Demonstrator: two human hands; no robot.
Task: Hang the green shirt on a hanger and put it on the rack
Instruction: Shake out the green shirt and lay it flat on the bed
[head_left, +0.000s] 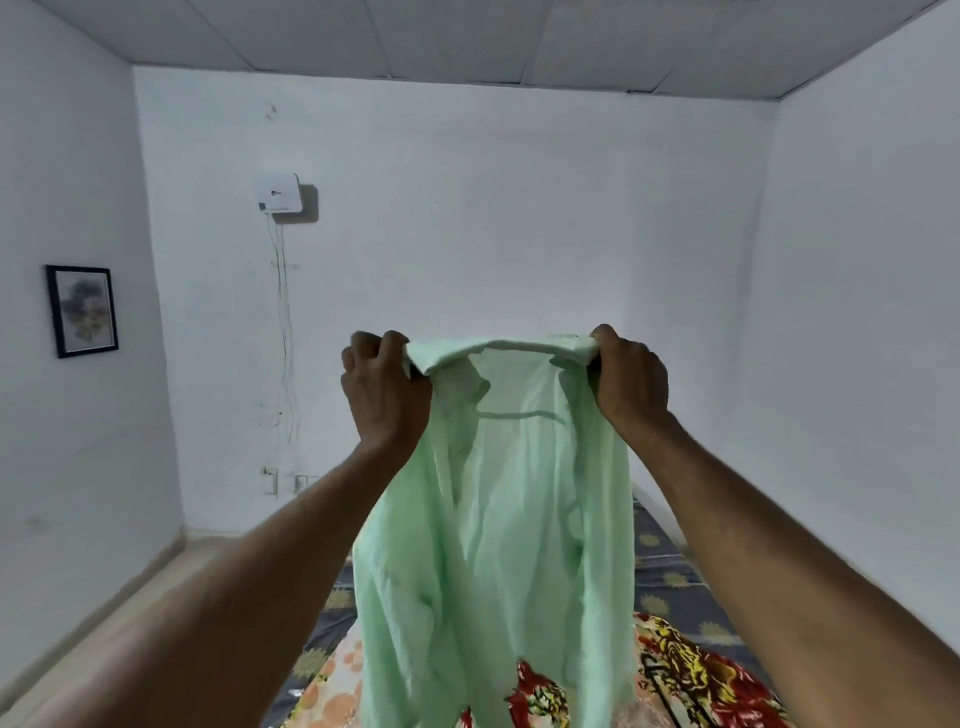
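Barely started, I'd say: left hand (384, 387) at nine o'clock, right hand (631, 382) at three, each grip closed tight on the green shirt (498, 519), no hanger or rack visible.

Head-height view (wide-angle) faces the far wall (519, 208).
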